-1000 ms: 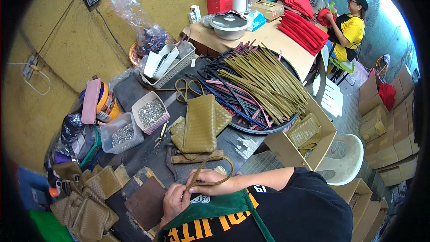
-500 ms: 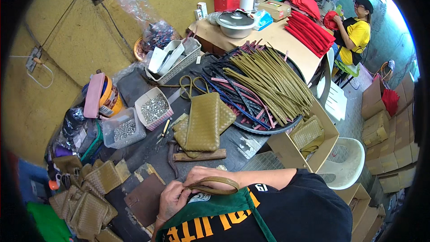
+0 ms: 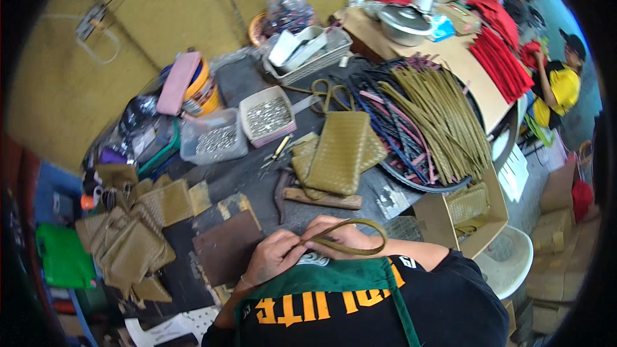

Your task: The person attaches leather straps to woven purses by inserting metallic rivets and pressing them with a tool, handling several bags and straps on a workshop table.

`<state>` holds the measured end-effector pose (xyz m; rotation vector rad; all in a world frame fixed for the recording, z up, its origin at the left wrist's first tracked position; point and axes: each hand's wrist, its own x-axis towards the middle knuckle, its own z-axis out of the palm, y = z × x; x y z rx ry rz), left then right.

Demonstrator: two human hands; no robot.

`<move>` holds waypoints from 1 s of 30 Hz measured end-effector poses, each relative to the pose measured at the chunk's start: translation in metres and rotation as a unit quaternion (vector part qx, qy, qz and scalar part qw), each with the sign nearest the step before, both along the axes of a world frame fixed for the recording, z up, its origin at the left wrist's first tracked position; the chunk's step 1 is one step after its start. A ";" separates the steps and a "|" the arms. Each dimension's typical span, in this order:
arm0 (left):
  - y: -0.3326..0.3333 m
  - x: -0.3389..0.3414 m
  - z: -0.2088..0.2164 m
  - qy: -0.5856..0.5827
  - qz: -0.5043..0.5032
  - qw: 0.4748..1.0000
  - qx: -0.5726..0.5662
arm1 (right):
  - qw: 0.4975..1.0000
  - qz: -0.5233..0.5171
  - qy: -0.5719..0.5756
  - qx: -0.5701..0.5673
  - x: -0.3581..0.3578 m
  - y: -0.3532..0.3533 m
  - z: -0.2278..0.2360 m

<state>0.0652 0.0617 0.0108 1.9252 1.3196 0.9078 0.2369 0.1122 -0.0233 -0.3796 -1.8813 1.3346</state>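
Close to my chest, my left hand and my right hand pinch the ends of an olive strap together. The strap bends into a loop that arches over my right hand; its pinched ends are partly hidden by my fingers. Just beyond my hands lies a hammer with a wooden handle. Olive woven pouches are stacked behind it, one with a looped strap. A dark brown square pad is beside my left hand.
More woven pouches pile up at left. Tubs of small metal parts stand beyond them. A round black tray holds many olive strips. An open carton and white chair are at right. A co-worker sits far right.
My view has turned left, so the scene sits farther right. Both hands still pinch the strap; its loop now stands wider and higher over my right hand.
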 end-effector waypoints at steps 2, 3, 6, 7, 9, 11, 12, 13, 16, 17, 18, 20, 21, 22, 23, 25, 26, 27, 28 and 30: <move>-0.003 -0.001 -0.003 -0.025 0.002 0.999 -0.026 | 1.000 0.004 -0.015 -0.003 0.001 0.001 -0.001; -0.005 -0.001 -0.006 -0.024 0.014 0.999 -0.025 | 1.000 0.017 -0.014 -0.002 0.002 0.003 0.002; -0.007 -0.004 -0.010 -0.063 0.005 0.998 0.001 | 0.997 0.060 -0.017 -0.042 0.003 0.007 0.014; -0.008 -0.006 -0.010 -0.062 0.011 0.998 0.003 | 0.997 0.066 -0.017 -0.041 0.001 0.010 0.014; -0.007 -0.007 -0.012 -0.070 0.015 0.997 0.012 | 0.997 0.069 -0.036 -0.009 -0.001 0.016 0.014; -0.006 -0.008 -0.011 -0.058 0.014 0.998 0.001 | 0.996 0.084 -0.031 -0.015 -0.002 0.019 0.011; -0.006 -0.008 -0.011 -0.048 0.012 0.999 -0.011 | 0.996 0.083 -0.031 -0.017 -0.002 0.020 0.012; -0.004 -0.008 -0.012 -0.047 0.013 0.999 -0.013 | 0.996 0.083 -0.030 -0.019 -0.002 0.021 0.012; -0.003 -0.006 -0.017 -0.013 0.002 1.000 -0.003 | 0.996 0.082 -0.037 -0.010 -0.001 0.024 0.014; -0.001 -0.006 -0.017 -0.013 -0.001 1.000 -0.003 | 0.996 0.083 -0.037 -0.011 -0.001 0.024 0.015; 0.000 -0.005 -0.017 -0.013 -0.003 1.000 -0.002 | 0.996 0.073 -0.045 -0.028 -0.001 0.024 0.016; 0.001 -0.005 -0.017 0.009 -0.001 1.000 0.024 | 0.995 0.061 -0.054 -0.062 -0.002 0.022 0.013; 0.000 -0.005 -0.017 0.032 0.000 0.998 0.052 | 0.995 0.060 -0.054 -0.064 -0.002 0.022 0.009; 0.000 -0.003 -0.016 0.032 0.000 0.998 0.050 | 0.996 0.051 -0.067 -0.039 -0.001 0.022 0.007; -0.001 -0.001 -0.015 0.064 0.015 0.995 0.070 | 0.996 0.043 -0.081 -0.013 0.000 0.022 0.005; -0.002 0.002 -0.014 0.094 0.031 0.991 0.086 | 0.996 0.030 -0.089 -0.002 -0.001 0.019 0.004; -0.002 0.003 -0.012 0.116 0.035 0.987 0.107 | 0.997 0.014 -0.077 0.012 -0.002 0.020 0.003; -0.001 0.003 -0.012 0.138 0.039 0.982 0.126 | 0.998 -0.001 -0.065 0.024 -0.003 0.021 0.002; -0.001 0.001 -0.015 0.153 0.041 0.975 0.159 | 0.996 -0.009 -0.054 0.077 -0.005 0.024 0.000; 0.002 -0.001 -0.012 0.186 0.042 0.957 0.218 | 0.993 -0.010 -0.031 0.116 -0.005 0.028 0.002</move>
